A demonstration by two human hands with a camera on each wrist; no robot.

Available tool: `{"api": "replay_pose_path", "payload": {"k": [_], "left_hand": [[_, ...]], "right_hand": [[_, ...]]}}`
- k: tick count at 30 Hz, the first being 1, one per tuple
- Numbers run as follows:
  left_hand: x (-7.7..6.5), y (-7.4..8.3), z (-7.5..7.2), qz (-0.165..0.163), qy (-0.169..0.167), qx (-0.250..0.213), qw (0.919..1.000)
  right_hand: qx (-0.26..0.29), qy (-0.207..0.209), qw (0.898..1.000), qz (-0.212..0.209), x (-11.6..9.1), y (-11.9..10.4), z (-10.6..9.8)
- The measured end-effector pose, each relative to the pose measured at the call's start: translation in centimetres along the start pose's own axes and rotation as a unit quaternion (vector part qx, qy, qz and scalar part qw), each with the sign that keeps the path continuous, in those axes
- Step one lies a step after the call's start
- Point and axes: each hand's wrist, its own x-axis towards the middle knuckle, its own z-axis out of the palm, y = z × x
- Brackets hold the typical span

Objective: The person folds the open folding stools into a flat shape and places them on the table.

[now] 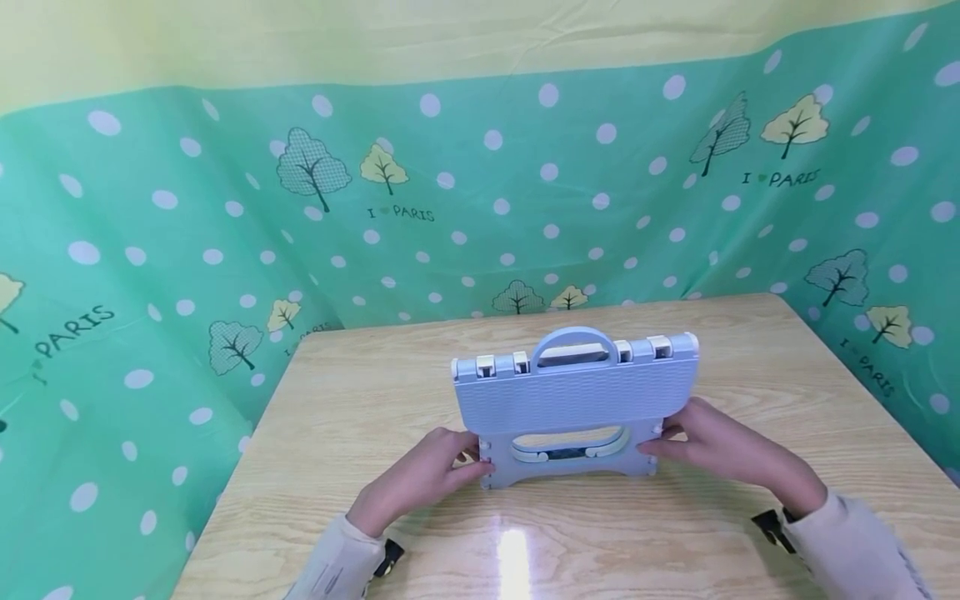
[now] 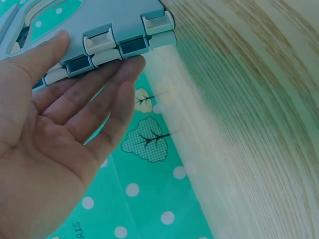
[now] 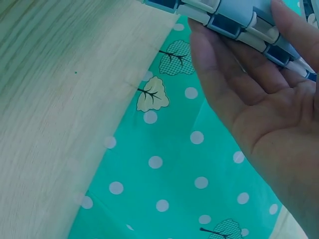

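A light blue plastic folding stool (image 1: 577, 402) stands on the table, its textured top panel tilted toward me over a leg panel with an oval cutout. An arched carry handle (image 1: 573, 332) rises along its upper hinged edge. My left hand (image 1: 427, 468) grips the left side of the leg panel; in the left wrist view the thumb (image 2: 52, 50) lies on the face and the fingers run behind the hinged edge. At the right side my right hand (image 1: 701, 442) holds the panel the same way, with white hinge pieces (image 3: 266, 32) between thumb and fingers.
The wooden table (image 1: 360, 383) carries a bright glare spot near its front. Behind it and along both sides hangs a green dotted curtain (image 1: 450, 250) with printed trees. Dark straps (image 1: 388, 557) sit at both wrists, by the light sleeves (image 1: 337, 560).
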Motion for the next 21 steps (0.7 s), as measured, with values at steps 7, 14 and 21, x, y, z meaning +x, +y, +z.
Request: {"api": "replay_pose_path", "payload": {"k": [7,14,21], "left_hand": [[-0.02,0.01,0.08,0.015,0.004,0.012,0.9998],[-0.34,0.01,0.03,0.004,-0.004,-0.063,0.9980],[-0.52,-0.25,0.19,-0.001,-0.014,-0.082,0.9966]], "right_hand": [[-0.006,-0.003,1.000,0.013,0.17,0.00,-0.06],[0.001,-0.010,1.000,0.007,-0.02,-0.02,-0.05],[0.054,-0.042,0.997,0.020,-0.05,-0.07,0.17]]}}
